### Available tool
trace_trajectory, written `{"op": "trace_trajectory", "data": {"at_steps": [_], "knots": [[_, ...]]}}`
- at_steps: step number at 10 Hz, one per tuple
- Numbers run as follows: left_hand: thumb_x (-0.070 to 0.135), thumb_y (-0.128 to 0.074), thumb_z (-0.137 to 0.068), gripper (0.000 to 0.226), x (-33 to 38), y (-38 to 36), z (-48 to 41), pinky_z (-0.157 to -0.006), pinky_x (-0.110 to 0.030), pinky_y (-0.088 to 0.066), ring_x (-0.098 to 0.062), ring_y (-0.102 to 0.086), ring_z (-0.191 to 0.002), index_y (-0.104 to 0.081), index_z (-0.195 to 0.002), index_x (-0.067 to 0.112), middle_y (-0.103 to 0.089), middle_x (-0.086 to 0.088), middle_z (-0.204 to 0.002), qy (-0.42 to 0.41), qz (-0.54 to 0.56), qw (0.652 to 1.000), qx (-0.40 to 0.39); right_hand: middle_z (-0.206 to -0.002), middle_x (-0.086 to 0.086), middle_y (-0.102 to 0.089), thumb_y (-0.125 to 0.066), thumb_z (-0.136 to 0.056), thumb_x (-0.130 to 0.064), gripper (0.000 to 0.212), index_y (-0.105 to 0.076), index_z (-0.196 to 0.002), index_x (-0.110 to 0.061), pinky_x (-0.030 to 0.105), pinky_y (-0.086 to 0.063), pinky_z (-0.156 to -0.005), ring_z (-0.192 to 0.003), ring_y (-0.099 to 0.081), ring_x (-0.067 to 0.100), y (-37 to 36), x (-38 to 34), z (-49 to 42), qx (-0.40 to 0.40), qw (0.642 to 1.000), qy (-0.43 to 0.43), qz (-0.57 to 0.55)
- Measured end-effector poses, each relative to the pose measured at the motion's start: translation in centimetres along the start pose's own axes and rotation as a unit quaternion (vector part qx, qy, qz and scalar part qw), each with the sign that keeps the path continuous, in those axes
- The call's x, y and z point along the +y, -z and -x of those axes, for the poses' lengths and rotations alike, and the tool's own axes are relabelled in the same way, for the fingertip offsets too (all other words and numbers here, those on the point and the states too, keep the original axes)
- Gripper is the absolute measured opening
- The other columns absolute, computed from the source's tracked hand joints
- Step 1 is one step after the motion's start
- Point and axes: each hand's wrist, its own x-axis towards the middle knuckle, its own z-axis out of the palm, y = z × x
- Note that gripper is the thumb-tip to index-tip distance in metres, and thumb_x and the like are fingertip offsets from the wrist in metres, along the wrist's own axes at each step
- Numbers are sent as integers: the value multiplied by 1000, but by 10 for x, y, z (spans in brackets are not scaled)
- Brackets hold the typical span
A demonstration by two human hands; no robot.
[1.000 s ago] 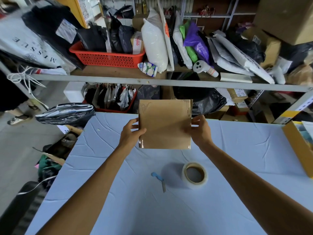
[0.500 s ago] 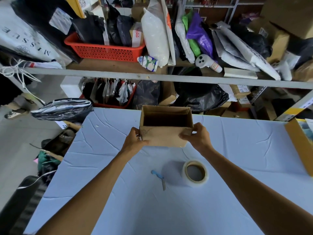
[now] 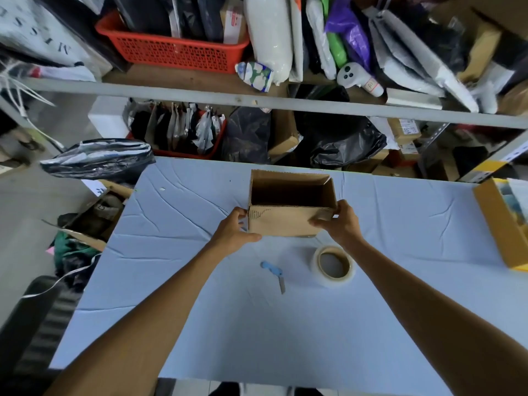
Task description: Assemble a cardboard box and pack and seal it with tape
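A small brown cardboard box (image 3: 281,222) stands upright on the light blue table (image 3: 400,324), its open top facing up and its inside empty. My left hand (image 3: 233,232) grips its near left corner, thumb along the front wall. My right hand (image 3: 340,224) grips the near right corner, fingers curled over the front edge. A roll of clear tape (image 3: 334,265) lies flat on the table just in front of the box, below my right hand. A small blue-handled cutter (image 3: 274,274) lies to the left of the roll.
A yellow-brown carton (image 3: 497,224) with items inside sits at the table's right edge. Behind the table runs a grey shelf rail (image 3: 200,95) with a red basket (image 3: 171,50), bags and parcels. A black plastic bag (image 3: 97,158) and an open carton of clothes lie left.
The box was held up with its taped bottom facing me; it has been turned mouth-up and set down on the table. Both hands slid to its near corners.
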Motion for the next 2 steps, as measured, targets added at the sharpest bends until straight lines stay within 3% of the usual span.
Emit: {"op": "trace_trajectory", "data": {"at_steps": [1,2], "knots": [[25,-81,-73,75,-4,0,0,-82,-27,-40,-20,-51,-120,-37,-133,16,-47,-4,-142,-6,3,1000,-19,-83,-7,-54,-89,-60,-22,55,-47,-94,-15,20,-37,-50,-73,-54,14,-1,1,2,-2,1000,4,13],[26,-81,-72,76,-2,2,8,-80,-27,-40,-16,-52,-106,-36,-133,14,-49,-5,-137,-9,-18,1000,-21,-95,3,-59,-90,-59,-23,58,-49,-99,-12,25,-43,-59,-84,-58,22,3,0,11,-4,999,-8,31]]}}
